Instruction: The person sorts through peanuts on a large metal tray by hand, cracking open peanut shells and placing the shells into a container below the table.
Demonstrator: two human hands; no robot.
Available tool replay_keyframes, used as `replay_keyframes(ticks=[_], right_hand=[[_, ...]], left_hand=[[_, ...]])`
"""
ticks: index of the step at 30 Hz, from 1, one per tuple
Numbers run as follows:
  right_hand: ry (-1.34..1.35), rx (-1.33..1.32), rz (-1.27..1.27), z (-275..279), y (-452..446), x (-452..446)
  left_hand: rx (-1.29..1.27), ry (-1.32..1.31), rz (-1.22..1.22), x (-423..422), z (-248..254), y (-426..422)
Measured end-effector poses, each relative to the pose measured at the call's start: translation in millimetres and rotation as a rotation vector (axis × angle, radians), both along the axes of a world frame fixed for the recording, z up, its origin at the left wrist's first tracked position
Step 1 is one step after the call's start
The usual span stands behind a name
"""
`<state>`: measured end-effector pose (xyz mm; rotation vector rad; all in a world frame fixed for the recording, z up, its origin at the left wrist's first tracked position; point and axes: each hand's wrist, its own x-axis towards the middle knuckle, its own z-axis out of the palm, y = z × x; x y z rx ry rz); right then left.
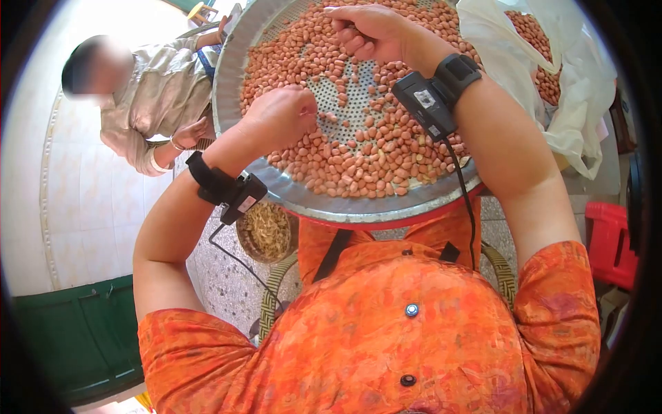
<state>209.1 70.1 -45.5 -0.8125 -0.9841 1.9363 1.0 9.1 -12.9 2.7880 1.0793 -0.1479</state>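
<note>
Shelled peanuts (372, 162) with reddish skins are spread over a large round metal tray (310, 200) with a perforated bottom. My left hand (284, 119) is closed just over the peanuts on the tray's left side, its curled fingers facing inward; whatever they hold is hidden. Farther back, my right hand (372, 31) hovers above the peanuts with fingers curled and the index finger and thumb near each other. I cannot make out anything between them. Between the hands, part of the tray's holed bottom (352, 96) shows, with a few scattered peanuts.
A white plastic bag (572, 103) holding more peanuts (531, 34) stands to the right. Below the tray's left edge is a basket of pale scraps (265, 233). Another person (158, 96) sits at left. A red plastic stool (610, 241) is at right.
</note>
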Motion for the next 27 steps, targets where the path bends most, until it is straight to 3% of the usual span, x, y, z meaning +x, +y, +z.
replay_keyframes(ticks=[2, 4, 6, 8, 10, 12, 13, 15, 19, 21, 22, 24, 25, 27], right_hand=[[-0.004, 0.003, -0.031, 2, -1, 0], [-0.007, 0.002, -0.061, -2, 2, 1], [0.005, 0.069, 0.017, -7, 7, 3], [-0.048, 0.087, -0.012, -5, 3, 0], [-0.102, 0.105, -0.043, -6, 3, -2], [-0.118, 0.057, -0.042, -5, 4, -2], [-0.117, 0.058, -0.041, -3, 2, -1], [0.013, -0.142, -0.018, 4, -4, 3], [-0.052, -0.126, -0.105, 10, -9, 5], [-0.077, -0.037, -0.134, 9, -9, 6], [-0.076, -0.037, -0.132, 9, -8, 7], [-0.109, 0.012, -0.148, 8, -7, 8], [-0.108, 0.012, -0.147, 8, -7, 8], [-0.123, -0.005, -0.109, 8, -7, 9]], left_hand=[[-0.052, 0.142, 0.001, -5, 7, -5], [-0.555, 0.167, 0.005, -9, 19, -12], [-0.554, 0.124, -0.050, -22, 18, -6], [-0.436, 0.159, 0.095, -35, 19, 11], [0.078, 0.067, 0.053, -50, 15, 30], [-0.210, 0.086, 0.564, -41, 18, 35], [-0.209, 0.086, 0.565, -38, 14, 39], [-0.440, -0.066, 0.721, -30, 6, 45], [-0.416, -0.124, 0.519, -7, -3, 40], [-0.353, -0.469, 0.098, -1, -6, 39], [-0.352, -0.469, 0.100, 3, -5, 36], [-0.593, -0.763, 0.173, 6, -1, 28], [-0.594, -0.762, 0.174, 2, 1, 26], [-0.454, -0.196, 0.081, -8, 6, 21]])
